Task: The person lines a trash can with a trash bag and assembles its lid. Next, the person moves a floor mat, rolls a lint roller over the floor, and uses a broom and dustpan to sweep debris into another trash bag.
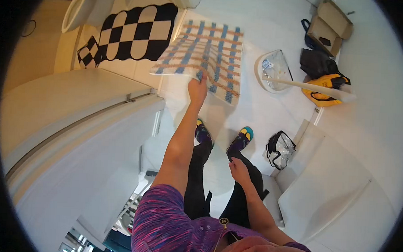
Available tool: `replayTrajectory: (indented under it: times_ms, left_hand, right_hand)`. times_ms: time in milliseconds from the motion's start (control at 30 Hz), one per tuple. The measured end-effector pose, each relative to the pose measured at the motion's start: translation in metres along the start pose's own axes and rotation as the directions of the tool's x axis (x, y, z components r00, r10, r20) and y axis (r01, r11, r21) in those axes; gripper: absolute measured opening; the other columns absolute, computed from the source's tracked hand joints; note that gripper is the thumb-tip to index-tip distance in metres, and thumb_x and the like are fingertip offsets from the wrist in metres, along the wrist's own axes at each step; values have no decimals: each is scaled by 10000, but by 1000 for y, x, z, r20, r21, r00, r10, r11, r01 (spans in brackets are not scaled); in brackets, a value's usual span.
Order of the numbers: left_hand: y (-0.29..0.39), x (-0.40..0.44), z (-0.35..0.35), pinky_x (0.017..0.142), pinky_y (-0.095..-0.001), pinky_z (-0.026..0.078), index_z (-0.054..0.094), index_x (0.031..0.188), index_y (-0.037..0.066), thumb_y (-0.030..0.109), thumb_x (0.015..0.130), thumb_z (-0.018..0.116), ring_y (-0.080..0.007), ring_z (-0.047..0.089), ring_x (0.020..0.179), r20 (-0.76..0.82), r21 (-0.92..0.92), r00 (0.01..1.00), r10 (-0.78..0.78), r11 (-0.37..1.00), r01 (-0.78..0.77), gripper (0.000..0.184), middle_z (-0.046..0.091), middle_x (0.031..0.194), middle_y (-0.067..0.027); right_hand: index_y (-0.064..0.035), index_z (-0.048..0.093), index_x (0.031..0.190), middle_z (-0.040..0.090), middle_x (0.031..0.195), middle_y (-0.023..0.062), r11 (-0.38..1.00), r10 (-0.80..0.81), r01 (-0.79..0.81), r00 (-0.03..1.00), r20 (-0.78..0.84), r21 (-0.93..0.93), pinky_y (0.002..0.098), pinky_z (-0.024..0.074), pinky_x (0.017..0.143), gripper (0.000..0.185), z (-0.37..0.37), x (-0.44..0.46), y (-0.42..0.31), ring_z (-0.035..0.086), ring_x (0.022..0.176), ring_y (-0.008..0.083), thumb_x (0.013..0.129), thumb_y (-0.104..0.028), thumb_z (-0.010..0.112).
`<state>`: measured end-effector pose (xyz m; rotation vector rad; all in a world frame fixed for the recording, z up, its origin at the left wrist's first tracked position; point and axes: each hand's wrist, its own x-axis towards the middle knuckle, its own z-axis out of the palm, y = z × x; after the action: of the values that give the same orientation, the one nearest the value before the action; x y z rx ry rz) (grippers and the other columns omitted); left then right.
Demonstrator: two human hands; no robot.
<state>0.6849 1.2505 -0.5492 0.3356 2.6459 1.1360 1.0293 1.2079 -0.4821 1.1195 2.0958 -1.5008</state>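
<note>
My left hand (pixel 198 91) is closed on the near edge of a cream bath mat (pixel 217 60) with blue and brown checked stripes. The gripped edge is lifted and bent, while the right side of the mat appears to lie on or near the white floor. Over my right thigh, my right hand (pixel 239 170) hangs with its fingers curled in, and nothing shows in it.
A black-and-white checkered mat (pixel 138 32) lies beyond the doorway near a toilet (pixel 79 8). To the right are a white bin (pixel 274 73), a pale pole (pixel 314 87), a yellow bag (pixel 324 97), a cardboard box (pixel 330 24) and a clear, black-trimmed bag (pixel 280 151).
</note>
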Motion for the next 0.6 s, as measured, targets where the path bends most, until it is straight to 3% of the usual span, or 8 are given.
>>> replayTrajectory:
  times_ms: [100, 200, 267, 300, 367, 500, 567, 600]
  left_hand:
    - [141, -1, -105, 661, -331, 443, 544, 935, -76, 320, 791, 588, -281, 592, 722, 106, -82, 986, 132, 989, -123, 424, 599, 835, -203]
    - [220, -13, -153, 692, -363, 441, 609, 855, -17, 434, 787, 537, -333, 588, 752, 178, -692, 977, 119, 721, 38, 462, 607, 773, -201]
    - [164, 12, -115, 676, -325, 445, 607, 824, -27, 410, 797, 536, -258, 587, 718, 381, 170, 924, -38, 985, -30, 443, 606, 744, -175]
    - [137, 25, -97, 668, -306, 447, 606, 809, -32, 398, 802, 536, -220, 587, 701, 472, 525, 874, -115, 833, -174, 436, 606, 729, -163]
    - [180, 9, -113, 672, -315, 450, 592, 777, -48, 440, 807, 501, -225, 586, 693, 467, 483, 875, 126, 793, -372, 497, 606, 730, -168]
    - [240, -17, -141, 697, -402, 439, 602, 835, -23, 496, 786, 476, -354, 581, 761, 441, -484, 892, 101, 863, 142, 536, 597, 806, -230]
    - [158, 0, -125, 654, -320, 450, 612, 862, 16, 410, 792, 534, -204, 588, 713, 412, 288, 898, 154, 913, -288, 407, 617, 760, -116]
    - [203, -13, -148, 667, -324, 449, 591, 928, 26, 392, 795, 532, -209, 591, 735, 530, 431, 843, -94, 885, -173, 394, 618, 787, -113]
  right_hand:
    - [6, 511, 1061, 583, 863, 145, 987, 65, -73, 996, 61, 143, 301, 446, 692, 337, -27, -54, -43, 570, 744, 228, 830, -238, 517]
    - [3, 512, 1064, 586, 883, 140, 953, 86, -82, 996, -1, 291, 287, 446, 696, 351, -64, -95, -63, 568, 743, 203, 848, -273, 492]
    - [-9, 519, 1049, 561, 991, 198, 961, 146, -118, 984, -98, 250, 350, 423, 791, 329, -86, -110, -62, 540, 928, 318, 843, -262, 482]
    - [-8, 520, 1045, 565, 979, 198, 976, 138, -105, 975, -174, 189, 352, 425, 788, 330, -99, -117, -64, 544, 917, 318, 841, -265, 485]
    - [-6, 519, 1043, 566, 974, 198, 978, 180, -159, 972, -154, 136, 355, 426, 786, 329, -126, -134, -58, 547, 912, 314, 840, -262, 486]
    - [-7, 517, 1046, 569, 944, 196, 958, 222, -152, 930, -294, 244, 374, 432, 765, 327, -163, -161, -49, 554, 874, 316, 830, -251, 495]
    - [-2, 522, 1043, 579, 924, 176, 958, 202, -110, 914, -351, 265, 342, 442, 738, 313, -168, -172, -33, 566, 835, 291, 818, -219, 507]
    - [-5, 519, 1050, 579, 919, 172, 976, 194, -151, 927, -322, 154, 340, 441, 738, 321, -171, -179, -27, 565, 834, 289, 817, -226, 508]
